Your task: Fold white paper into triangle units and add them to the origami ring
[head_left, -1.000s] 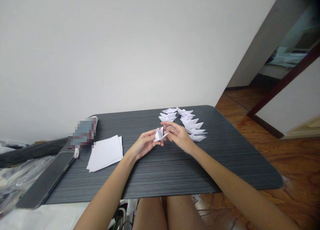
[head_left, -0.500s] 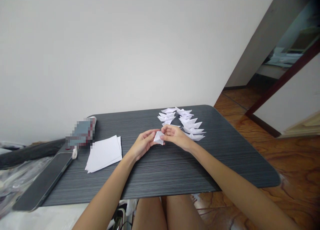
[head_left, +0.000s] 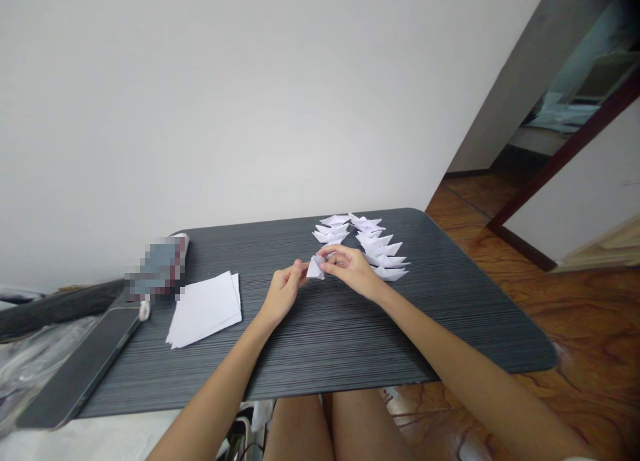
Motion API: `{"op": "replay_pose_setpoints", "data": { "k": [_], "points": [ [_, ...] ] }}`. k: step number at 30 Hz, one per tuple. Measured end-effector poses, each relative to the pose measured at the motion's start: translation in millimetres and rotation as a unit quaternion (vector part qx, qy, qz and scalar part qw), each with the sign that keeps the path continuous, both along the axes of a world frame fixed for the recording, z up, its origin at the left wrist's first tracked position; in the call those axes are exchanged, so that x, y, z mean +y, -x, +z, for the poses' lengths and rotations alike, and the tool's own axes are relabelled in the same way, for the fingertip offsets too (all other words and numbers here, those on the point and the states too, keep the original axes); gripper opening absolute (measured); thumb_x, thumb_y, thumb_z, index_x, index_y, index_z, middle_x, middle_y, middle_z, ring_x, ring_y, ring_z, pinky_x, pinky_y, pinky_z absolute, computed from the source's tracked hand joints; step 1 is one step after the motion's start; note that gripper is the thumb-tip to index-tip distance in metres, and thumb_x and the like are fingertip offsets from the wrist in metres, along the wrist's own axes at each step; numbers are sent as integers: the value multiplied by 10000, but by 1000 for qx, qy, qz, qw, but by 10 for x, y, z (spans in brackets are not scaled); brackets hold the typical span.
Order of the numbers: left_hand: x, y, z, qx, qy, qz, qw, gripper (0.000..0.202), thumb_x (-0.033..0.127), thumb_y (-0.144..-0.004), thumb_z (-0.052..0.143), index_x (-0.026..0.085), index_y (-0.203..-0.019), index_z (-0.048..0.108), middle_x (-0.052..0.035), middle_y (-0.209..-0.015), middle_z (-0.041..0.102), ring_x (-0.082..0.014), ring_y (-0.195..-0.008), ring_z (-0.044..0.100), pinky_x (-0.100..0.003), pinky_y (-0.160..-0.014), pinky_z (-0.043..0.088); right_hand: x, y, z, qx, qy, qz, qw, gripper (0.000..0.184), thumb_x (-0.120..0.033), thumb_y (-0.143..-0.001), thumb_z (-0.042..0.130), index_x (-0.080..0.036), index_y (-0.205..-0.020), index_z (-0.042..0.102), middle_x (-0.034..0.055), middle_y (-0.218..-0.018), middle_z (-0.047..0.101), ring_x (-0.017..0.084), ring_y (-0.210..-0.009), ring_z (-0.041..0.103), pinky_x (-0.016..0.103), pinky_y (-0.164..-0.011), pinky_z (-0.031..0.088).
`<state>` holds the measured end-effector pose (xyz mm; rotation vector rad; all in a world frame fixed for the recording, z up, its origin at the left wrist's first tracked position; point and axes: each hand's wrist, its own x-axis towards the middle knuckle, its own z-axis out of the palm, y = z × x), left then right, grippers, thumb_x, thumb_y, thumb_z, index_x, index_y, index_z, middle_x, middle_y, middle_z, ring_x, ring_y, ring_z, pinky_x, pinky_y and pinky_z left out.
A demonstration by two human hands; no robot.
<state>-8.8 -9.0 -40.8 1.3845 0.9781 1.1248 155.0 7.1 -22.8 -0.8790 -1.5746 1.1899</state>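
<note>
A small piece of folded white paper (head_left: 315,267) is held up over the dark table, between my two hands. My right hand (head_left: 353,272) pinches its right side with thumb and fingertips. On the other side, the fingers of my left hand (head_left: 284,293) reach behind the paper's left edge and are partly hidden by it; the left thumb points up, off the front face. Beyond my right hand, two rows of folded paper boats stand on the table, a left row (head_left: 332,233) and a right row (head_left: 384,247). My right hand covers part of the nearer boats.
A stack of white paper sheets (head_left: 205,311) lies left of my left hand on the dark table (head_left: 320,361). Behind it is a blurred-out object (head_left: 157,267) with a white tip. A pale wall (head_left: 300,101) borders the table's far edge; wooden floor (head_left: 590,327) shows at right.
My left thumb has come off the front of the folded paper, and the left hand has drawn slightly left. My right hand still pinches the paper, which is tilted differently. The view has shifted slightly.
</note>
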Motion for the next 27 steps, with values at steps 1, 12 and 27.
{"op": "replay_pose_setpoints", "data": {
  "k": [1, 12, 27],
  "points": [
    [-9, -6, 20, 7, -10, -5, 1000, 482, 511, -796, 385, 134, -842, 683, -57, -814, 675, -206, -837, 600, -332, -807, 445, -1, 1, 0, -5, -1, 8, 1000, 169, -226, -665, 617, -151, -815, 591, 11, -748, 571, 86, -600, 511, 238, -596, 438],
    [-121, 41, 150, 56, -148, 3, 987, 422, 364, -728, 565, 178, -1106, 577, -95, -1147, 576, -240, -966, 570, -357, -819, 466, 59, -13, -107, 4, -44, -48, 998, 151, -293, -672, 626, -148, -715, 623, 25, -719, 593, 112, -622, 530, 242, -571, 436],
    [-105, 4, 205, 158, -221, 103, 957, 124, 273, -727, 587, 173, -710, 660, -33, -685, 617, -141, -645, 539, -247, -640, 421, -37, 0, -6, -60, -139, -33, 988, 122, -247, -737, 581, -170, -671, 648, 37, -725, 617, 139, -690, 558, 260, -604, 428]
  ]
}}
